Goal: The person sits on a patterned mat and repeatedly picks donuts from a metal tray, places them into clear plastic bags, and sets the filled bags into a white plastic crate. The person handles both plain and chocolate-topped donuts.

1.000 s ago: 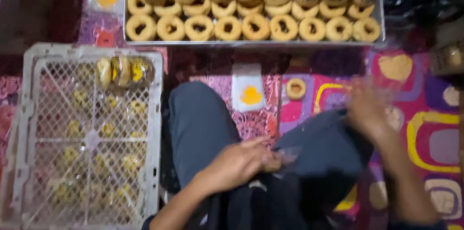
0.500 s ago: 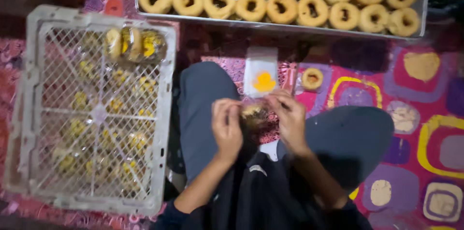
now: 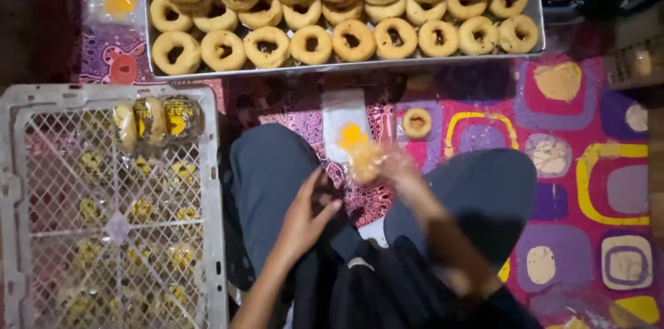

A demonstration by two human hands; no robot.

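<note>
Crate: a white plastic lattice crate [image 3: 111, 211] sits well to the left of the left hand, three wrapped doughnuts [image 3: 155, 121] along its far edge.
Left hand: the left hand [image 3: 304, 222] rests on the lap, fingers loosely spread, gripping nothing I can see.
Right hand: the right hand [image 3: 401, 166], blurred, pinches a clear bagged doughnut [image 3: 363, 157].
Bagged doughnut: just left of the right hand's fingers, long axis tilted up-left toward the tray.
Tray: a metal tray [image 3: 346, 65] of doughnuts lies beyond both hands.
Loose doughnut: a plain doughnut [image 3: 416, 123] lies just beyond the right hand.

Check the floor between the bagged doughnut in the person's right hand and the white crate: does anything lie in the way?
Yes. The bagged doughnut in the right hand is right of the white crate; the left hand and left knee lie between them.
</note>
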